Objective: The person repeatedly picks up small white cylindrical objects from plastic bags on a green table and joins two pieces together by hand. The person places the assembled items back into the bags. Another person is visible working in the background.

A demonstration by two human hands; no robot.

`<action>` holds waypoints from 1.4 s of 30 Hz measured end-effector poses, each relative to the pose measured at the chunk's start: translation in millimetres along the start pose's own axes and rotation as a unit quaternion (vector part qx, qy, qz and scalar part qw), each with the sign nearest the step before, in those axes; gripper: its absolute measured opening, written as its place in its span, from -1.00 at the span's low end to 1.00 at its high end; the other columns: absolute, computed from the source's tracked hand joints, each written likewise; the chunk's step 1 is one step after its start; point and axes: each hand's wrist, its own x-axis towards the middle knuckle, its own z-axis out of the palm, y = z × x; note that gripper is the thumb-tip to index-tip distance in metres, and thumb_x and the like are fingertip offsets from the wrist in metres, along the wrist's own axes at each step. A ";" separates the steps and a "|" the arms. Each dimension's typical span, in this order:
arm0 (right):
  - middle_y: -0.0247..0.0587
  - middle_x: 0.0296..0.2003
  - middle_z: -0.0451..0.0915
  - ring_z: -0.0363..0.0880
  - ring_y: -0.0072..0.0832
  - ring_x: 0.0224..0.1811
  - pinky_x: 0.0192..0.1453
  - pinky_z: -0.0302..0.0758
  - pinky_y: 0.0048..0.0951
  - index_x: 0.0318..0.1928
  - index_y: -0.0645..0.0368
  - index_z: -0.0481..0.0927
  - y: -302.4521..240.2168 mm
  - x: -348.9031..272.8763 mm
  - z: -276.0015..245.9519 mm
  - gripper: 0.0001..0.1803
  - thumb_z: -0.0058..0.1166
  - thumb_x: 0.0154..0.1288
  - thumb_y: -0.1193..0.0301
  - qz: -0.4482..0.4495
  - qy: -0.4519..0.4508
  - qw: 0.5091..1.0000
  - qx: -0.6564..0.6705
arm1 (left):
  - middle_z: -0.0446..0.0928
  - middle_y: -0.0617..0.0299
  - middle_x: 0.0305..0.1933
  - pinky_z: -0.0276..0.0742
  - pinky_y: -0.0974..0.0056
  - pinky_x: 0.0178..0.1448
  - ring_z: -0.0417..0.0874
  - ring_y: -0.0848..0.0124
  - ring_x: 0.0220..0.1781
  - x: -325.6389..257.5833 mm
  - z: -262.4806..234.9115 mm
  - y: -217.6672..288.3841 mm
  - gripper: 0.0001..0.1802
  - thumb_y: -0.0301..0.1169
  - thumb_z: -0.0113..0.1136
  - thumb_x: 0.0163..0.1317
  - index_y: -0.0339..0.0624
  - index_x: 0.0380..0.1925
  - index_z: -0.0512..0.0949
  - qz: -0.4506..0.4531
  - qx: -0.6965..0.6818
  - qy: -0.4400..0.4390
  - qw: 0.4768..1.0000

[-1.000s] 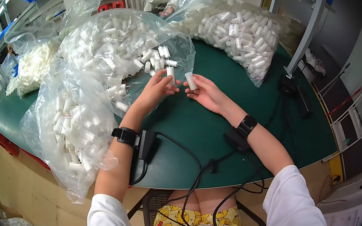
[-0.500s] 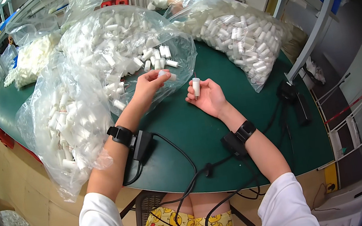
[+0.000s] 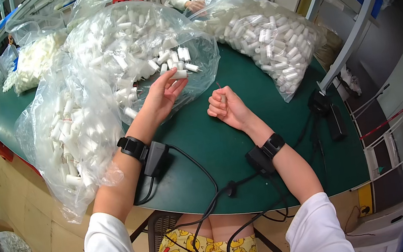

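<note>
Left hand (image 3: 161,94): has turned and spread its fingers since half a second ago; a white cylinder (image 3: 179,74) sits at its fingertips, though whether clamped I cannot tell.
Right hand (image 3: 228,108): fingers have curled in, now clamped around a second cylinder (image 3: 223,98), mostly hidden, with a thin reddish wire (image 3: 219,85) poking up.
Both hands: apart from each other, above the green worktop (image 3: 225,148).
Open bag (image 3: 210,57): clear plastic, loose white cylinders inside, just beyond the left hand.
Right-hand bag (image 3: 288,94): clear, full of white cylinders.
Far side: another person's hand (image 3: 196,6) near that bag.
</note>
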 end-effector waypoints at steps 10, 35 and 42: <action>-0.36 -0.63 0.26 0.18 -0.59 -0.65 -0.36 0.25 -0.52 -0.35 0.15 0.39 -6.3 -2.6 8.7 -0.68 -0.23 0.36 0.16 0.021 -0.005 0.992 0.126 | 0.48 0.25 -0.31 0.46 0.43 -0.33 0.48 0.52 -0.43 13.4 -23.5 -4.5 -0.73 -0.29 0.20 0.16 -0.25 -0.27 0.44 -0.044 -0.125 0.052 0.990; -0.43 -0.65 0.22 0.20 -0.64 -0.60 -0.29 0.26 -0.55 -0.39 0.14 0.32 -0.5 -0.3 5.7 -0.78 -0.18 0.31 0.26 0.019 0.007 1.000 0.014 | 0.49 0.24 -0.22 0.49 0.32 -0.10 0.52 0.41 -0.24 12.0 -18.8 -5.4 -0.81 -0.42 0.05 0.22 -0.19 -0.18 0.38 -0.077 -0.050 0.053 0.994; -0.41 -0.63 0.22 0.19 -0.61 -0.59 -0.27 0.26 -0.52 -0.34 0.16 0.34 -0.9 -0.2 5.4 -0.74 -0.22 0.32 0.22 0.015 0.043 0.997 0.060 | 0.45 0.28 -0.32 0.44 0.37 -0.20 0.46 0.45 -0.36 6.4 -10.2 -6.4 -0.78 -0.31 -0.02 0.25 -0.15 -0.16 0.39 -0.070 0.001 0.071 0.995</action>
